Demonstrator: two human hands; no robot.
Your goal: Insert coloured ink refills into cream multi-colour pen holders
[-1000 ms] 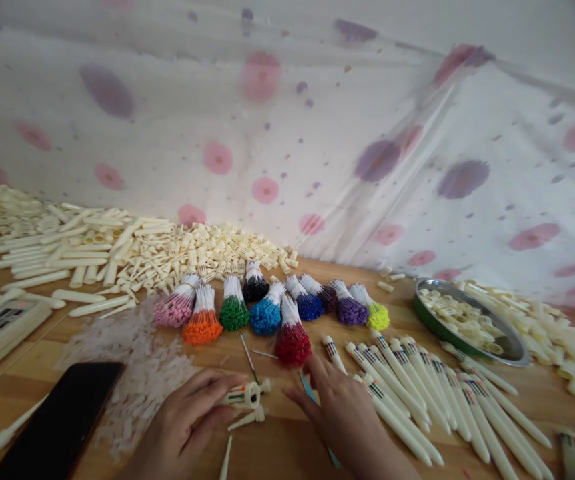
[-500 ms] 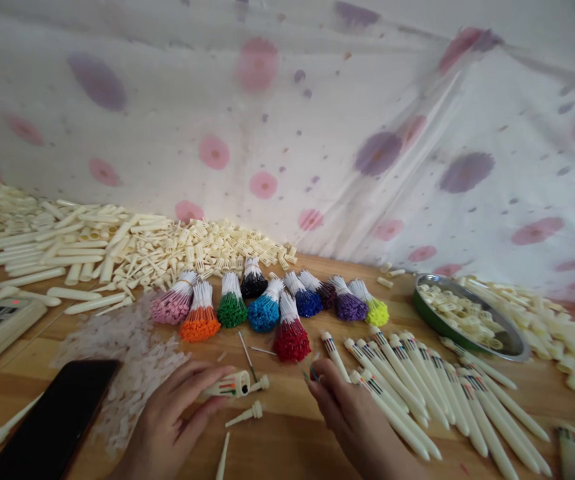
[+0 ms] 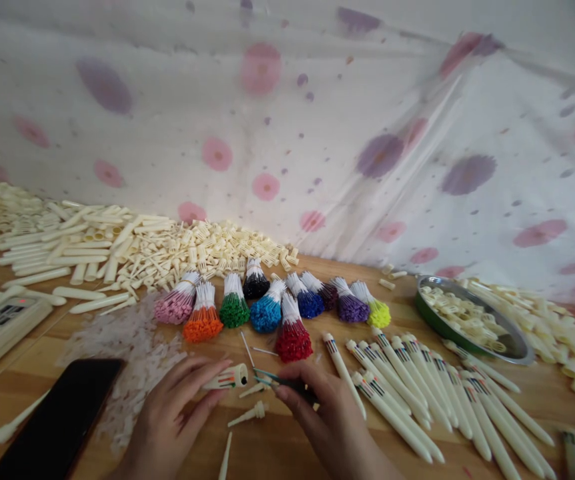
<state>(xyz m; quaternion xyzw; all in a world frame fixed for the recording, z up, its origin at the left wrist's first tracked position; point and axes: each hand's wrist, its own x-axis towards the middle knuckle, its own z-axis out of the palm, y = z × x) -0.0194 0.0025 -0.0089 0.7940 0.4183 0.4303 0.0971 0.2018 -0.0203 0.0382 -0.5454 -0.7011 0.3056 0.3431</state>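
Note:
My left hand (image 3: 175, 413) grips a short cream pen barrel part (image 3: 227, 378) with coloured sliders in its slots, its open end facing right. In my right hand (image 3: 317, 407) is a pair of dark tweezers (image 3: 287, 381), with teal tips pointing left close to that open end. Whether the tips pinch anything is too small to tell. Below them lie a cream stepped plug (image 3: 247, 415) and a thin cream pointed piece (image 3: 225, 457). Just behind the hands stands a bundle of red-ended refills (image 3: 293, 333), with a loose refill (image 3: 247, 348) beside it.
Several other refill bundles, among them orange (image 3: 202, 323) and blue (image 3: 266, 313), form a row. Assembled multicolour pens (image 3: 407, 380) lie at right, near a metal dish (image 3: 520, 347) of cream parts. At left are a phone (image 3: 57, 420), clear plastic bits (image 3: 122, 360) and heaped barrels (image 3: 82, 247).
My right hand has moved left from beside the red bundle, bringing the tweezers to the barrel's open end. My left hand keeps its hold on the barrel part.

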